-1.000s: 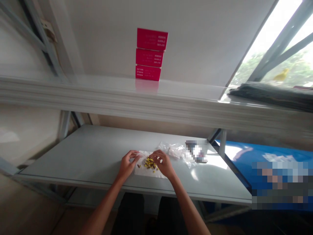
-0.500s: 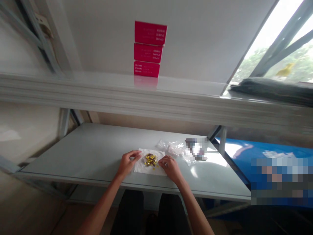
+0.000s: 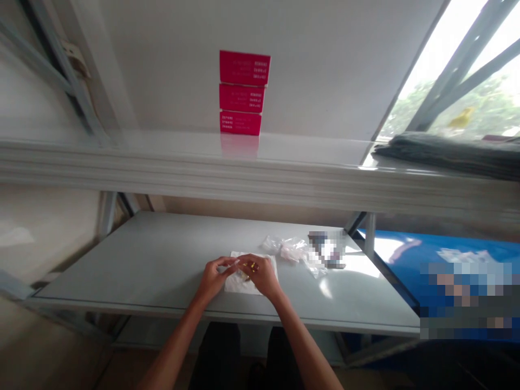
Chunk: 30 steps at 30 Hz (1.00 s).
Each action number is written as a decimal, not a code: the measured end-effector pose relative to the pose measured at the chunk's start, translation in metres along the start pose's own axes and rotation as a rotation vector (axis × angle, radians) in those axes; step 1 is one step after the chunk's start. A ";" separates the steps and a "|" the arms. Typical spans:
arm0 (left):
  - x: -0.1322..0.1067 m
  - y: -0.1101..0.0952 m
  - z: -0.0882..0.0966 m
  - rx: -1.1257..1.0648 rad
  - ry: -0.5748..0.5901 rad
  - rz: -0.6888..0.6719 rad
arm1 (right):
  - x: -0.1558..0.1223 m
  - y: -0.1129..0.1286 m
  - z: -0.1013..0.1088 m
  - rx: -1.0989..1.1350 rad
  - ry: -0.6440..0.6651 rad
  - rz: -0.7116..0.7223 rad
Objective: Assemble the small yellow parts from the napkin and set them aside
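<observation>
At the bottom of the frame are the person's dark-clothed legs [image 3: 221,349], just in front of the tabletop [image 3: 154,265]. In the lower centre, the left hand [image 3: 212,278] and right hand [image 3: 260,272] come together, thumbs and fingers bent inward, the fingertips meeting or nearly so; a small pale spot shows there, but I cannot tell whether either hand grips anything. Below them lies a white sheet [image 3: 247,289] bearing small yellow and brown pieces [image 3: 254,266], partly hidden by the right hand. The sheet probably keeps these together and easy to see, and working low over it would let a dropped one land there. Right of centre, clear plastic bags [image 3: 292,249] lie crumpled beside a pixelated item [image 3: 327,250], seemingly to stay within reach yet out of the hands' way. At the right edge is a blue surface [image 3: 396,244]. Higher, a shelf [image 3: 309,149] carries three red boxes [image 3: 241,97], stacked presumably to save room, and dark folded material [image 3: 442,151] at upper right, before a window [image 3: 433,81].
</observation>
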<state>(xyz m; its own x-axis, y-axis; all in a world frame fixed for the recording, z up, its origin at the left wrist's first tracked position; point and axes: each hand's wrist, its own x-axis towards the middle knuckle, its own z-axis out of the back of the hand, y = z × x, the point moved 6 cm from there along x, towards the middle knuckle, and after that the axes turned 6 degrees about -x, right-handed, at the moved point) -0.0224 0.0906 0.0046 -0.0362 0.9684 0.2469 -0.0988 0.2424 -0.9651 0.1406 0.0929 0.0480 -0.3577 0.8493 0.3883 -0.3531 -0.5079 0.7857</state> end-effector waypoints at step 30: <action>-0.001 0.009 0.006 -0.130 -0.129 0.016 | -0.027 -0.035 0.018 -0.493 -0.021 -0.039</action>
<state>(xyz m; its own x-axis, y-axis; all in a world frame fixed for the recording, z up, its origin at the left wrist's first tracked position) -0.0295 0.0920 -0.0040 -0.1648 0.9586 0.2324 0.0315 0.2406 -0.9701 0.1783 0.0908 0.0189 -0.3201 0.8693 0.3766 -0.7349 -0.4787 0.4804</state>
